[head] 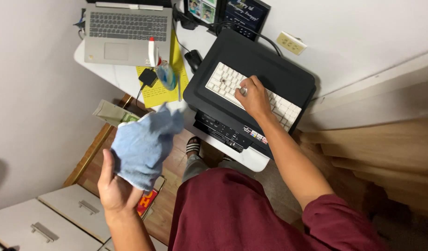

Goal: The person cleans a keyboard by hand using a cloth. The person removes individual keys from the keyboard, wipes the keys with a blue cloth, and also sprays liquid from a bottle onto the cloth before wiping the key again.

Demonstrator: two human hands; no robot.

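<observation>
My left hand [115, 188] holds a crumpled light-blue cloth [144, 144] up in the air, above the wooden floor. My right hand [253, 95] rests on a white keyboard [223, 81] that lies on top of a black printer [265, 65]; its fingers curl around the keyboard's middle and cover several keys. The keyboard sits at a slant across the printer lid. My dark-red shirt fills the lower middle of the view.
A grey laptop [125, 32] sits on a white desk [97, 67], with a spray bottle [163, 69], a black adapter [148, 76], a yellow pad [159, 93] and a black mouse [193, 58]. White drawers [42, 223] stand lower left. Wooden stairs [386, 153] rise at right.
</observation>
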